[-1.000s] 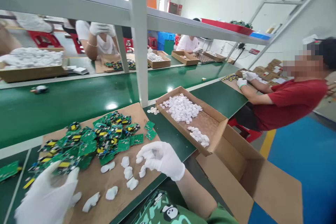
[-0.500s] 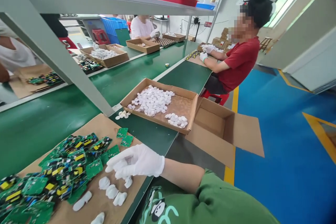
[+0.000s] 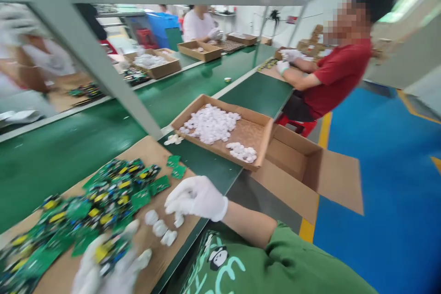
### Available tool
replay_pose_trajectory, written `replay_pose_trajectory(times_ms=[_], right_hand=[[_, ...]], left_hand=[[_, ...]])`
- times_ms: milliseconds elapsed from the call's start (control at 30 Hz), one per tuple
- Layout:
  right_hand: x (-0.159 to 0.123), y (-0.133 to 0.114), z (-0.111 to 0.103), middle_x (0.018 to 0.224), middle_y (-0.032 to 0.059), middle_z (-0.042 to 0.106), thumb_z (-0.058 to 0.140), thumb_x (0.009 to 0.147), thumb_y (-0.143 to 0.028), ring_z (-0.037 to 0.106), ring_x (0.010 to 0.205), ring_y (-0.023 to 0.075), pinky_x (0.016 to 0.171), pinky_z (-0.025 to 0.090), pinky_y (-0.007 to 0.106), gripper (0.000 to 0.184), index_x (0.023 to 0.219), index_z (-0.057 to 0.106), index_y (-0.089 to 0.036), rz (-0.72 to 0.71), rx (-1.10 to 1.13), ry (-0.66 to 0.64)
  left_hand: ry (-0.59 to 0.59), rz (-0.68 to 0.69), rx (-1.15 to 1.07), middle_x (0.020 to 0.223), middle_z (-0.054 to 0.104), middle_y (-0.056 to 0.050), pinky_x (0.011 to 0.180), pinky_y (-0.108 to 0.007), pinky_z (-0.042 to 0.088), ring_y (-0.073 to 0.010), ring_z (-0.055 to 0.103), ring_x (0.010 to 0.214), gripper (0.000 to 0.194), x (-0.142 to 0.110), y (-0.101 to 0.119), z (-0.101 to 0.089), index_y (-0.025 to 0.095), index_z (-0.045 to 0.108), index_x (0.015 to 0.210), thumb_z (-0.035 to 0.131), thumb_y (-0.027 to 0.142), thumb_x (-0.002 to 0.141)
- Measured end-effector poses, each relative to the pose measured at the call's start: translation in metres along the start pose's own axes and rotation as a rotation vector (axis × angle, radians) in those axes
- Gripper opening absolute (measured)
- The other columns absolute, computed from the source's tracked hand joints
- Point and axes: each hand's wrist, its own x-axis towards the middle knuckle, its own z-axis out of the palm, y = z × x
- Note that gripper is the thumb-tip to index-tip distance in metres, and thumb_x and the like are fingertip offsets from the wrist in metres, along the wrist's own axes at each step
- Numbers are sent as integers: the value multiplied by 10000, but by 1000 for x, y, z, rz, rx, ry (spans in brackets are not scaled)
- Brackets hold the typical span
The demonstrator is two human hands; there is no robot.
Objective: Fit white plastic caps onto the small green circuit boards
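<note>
Both my hands wear white gloves. My right hand (image 3: 196, 199) hovers over a brown cardboard sheet (image 3: 148, 147), fingers curled, with a small white plastic piece (image 3: 178, 219) at its fingertips. More white pieces (image 3: 160, 228) lie just left of it. My left hand (image 3: 108, 264) is at the bottom edge, blurred by motion, closed around a green circuit board with yellow parts (image 3: 106, 250). A pile of green circuit boards (image 3: 103, 197) covers the sheet's left part.
A shallow cardboard tray (image 3: 257, 121) with many white pieces sits to the right on the green belt (image 3: 69, 147). An open carton (image 3: 303, 161) stands beyond the table edge. A grey shelf post (image 3: 96, 59) slants across. A person in red works farther along; others work across the belt.
The view has swung slightly left. My left hand has come into view at the bottom holding a circuit board. My right hand stays over the white pieces.
</note>
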Motion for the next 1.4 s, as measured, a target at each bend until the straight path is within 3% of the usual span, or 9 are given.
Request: replay_pose_trajectory(times_ms=[67, 167, 333, 500, 667, 800, 1033, 1200, 1400], right_hand=[[-6, -7, 4, 706, 25, 740, 870, 650, -430, 641, 475, 110, 420, 465, 191, 418, 923, 711, -155, -31, -36, 48], [-8, -22, 4, 767, 30, 762, 816, 751, -371, 702, 611, 132, 554, 557, 226, 277, 933, 704, -195, -152, -133, 47], [-8, -42, 10, 1194, 78, 701, 744, 833, -267, 688, 1060, 207, 777, 606, 294, 64, 890, 737, -237, -398, -432, -190], [-20, -33, 25, 1034, 55, 725, 671, 896, -227, 725, 802, 157, 717, 627, 286, 171, 1064, 698, -251, -422, -500, -122], [-25, -18, 39, 1015, 56, 740, 693, 875, -195, 723, 939, 202, 840, 617, 341, 163, 1032, 690, -243, -534, -625, -27], [-23, -15, 50, 1046, 70, 689, 696, 847, -149, 706, 928, 187, 764, 617, 294, 169, 995, 697, -231, -687, -740, 15], [-21, -14, 50, 1022, 53, 651, 662, 875, -150, 692, 906, 168, 732, 610, 270, 166, 1011, 677, -245, -605, -695, -11], [-22, -18, 46, 1045, 39, 699, 640, 907, -175, 706, 948, 171, 828, 613, 299, 141, 1008, 684, -262, -492, -715, -72], [-25, -11, 48, 986, 61, 747, 726, 857, -266, 738, 861, 189, 742, 635, 321, 223, 1043, 612, -221, -310, -499, 29]], left_hand=[[-4, 32, -139, 1053, 770, 39, 745, -318, 643, -175, 715, 785, 509, -15, -7, 9, 409, 658, 1215, 797, 339, 731], [-156, 61, -239, 1167, 739, -32, 787, -277, 614, -175, 718, 875, 424, -25, -10, 28, 309, 694, 1202, 769, 269, 786], [-304, 127, -275, 1333, 642, -120, 880, -297, 565, -264, 646, 1144, 392, -28, -11, 38, 216, 696, 1220, 735, 276, 834], [-275, 171, -340, 1245, 662, -103, 775, -299, 567, -248, 655, 1085, 239, -30, -15, 40, 213, 723, 1110, 650, 313, 906], [-215, 267, -314, 1142, 680, -46, 784, -307, 578, -220, 662, 1064, 125, -28, -19, 42, 227, 719, 949, 628, 309, 927], [-214, 355, -245, 1258, 666, -16, 885, -298, 555, -192, 649, 1120, 106, -32, -21, 45, 284, 690, 998, 669, 250, 900], [-190, 519, -26, 1365, 635, -44, 1067, -313, 456, -207, 552, 1302, 433, -33, -30, 37, 344, 601, 1295, 693, 258, 882], [-116, 566, 151, 1425, 588, -68, 1152, -352, 382, -245, 494, 1366, 490, -32, -37, 28, 299, 595, 1342, 687, 209, 870], [-112, 616, 213, 1337, 640, -64, 1111, -359, 433, -262, 529, 1327, 440, -36, -30, 38, 287, 672, 1240, 686, 135, 828]])
